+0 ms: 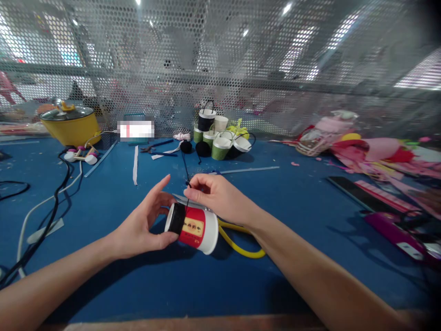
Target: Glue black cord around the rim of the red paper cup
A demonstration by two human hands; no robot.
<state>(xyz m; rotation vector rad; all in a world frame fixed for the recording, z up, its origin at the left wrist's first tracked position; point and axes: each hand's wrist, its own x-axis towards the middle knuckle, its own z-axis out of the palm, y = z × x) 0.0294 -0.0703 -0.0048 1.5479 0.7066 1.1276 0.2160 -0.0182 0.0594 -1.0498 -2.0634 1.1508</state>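
Observation:
A paper cup [209,230] lies tilted on its side, white with a red and yellow label, its base end wrapped in black yarn. My left hand [146,225] grips the wrapped end between thumb and fingers, the index finger raised. Above the cup, my right hand [210,195] pinches a strand of black yarn [185,168]. That strand runs from the cup back towards a small black yarn ball [186,147]. Behind the cup and under my right wrist are the yellow handles of scissors [251,253], with the blades partly hidden.
Yarn-wrapped cups [221,146], green and black, are grouped at the back. Pliers [158,148] lie left of them. A yellow pot [70,126] with a glass lid and cables [57,197] stand left; a phone [361,195] and pink materials [386,154] lie right. A perforated metal screen [220,55] closes the back.

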